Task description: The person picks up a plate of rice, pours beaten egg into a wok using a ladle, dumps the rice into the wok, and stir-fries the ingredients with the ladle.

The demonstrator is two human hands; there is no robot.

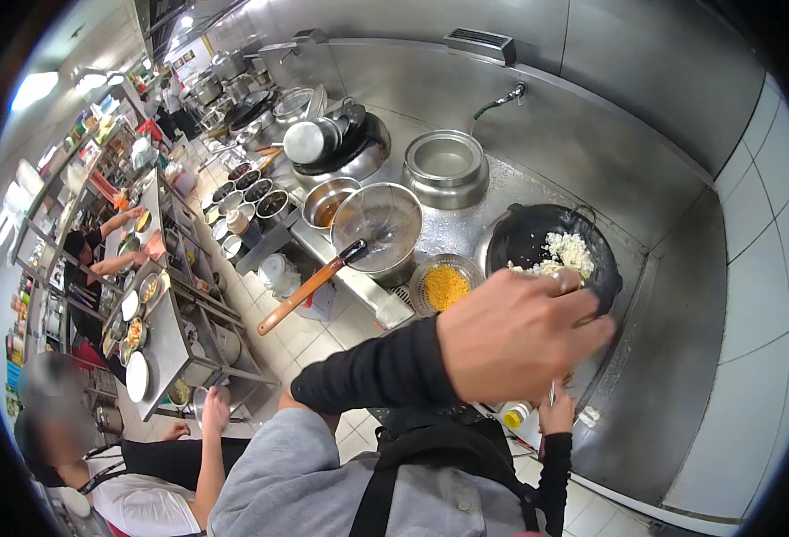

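You are hovering your curled left hand [530, 333] by the wok [518, 234] of white food [570, 252], its grasp impossible to tell, while your right hand [556, 415] is gripping a slim handle [552, 392].

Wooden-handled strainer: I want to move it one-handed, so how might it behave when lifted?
The strainer is probably light for its width: its disc looks like thin mesh. It may tip if its wooden handle is pressed down, as that juts past the pot beneath. The straight handle should stay stiff.
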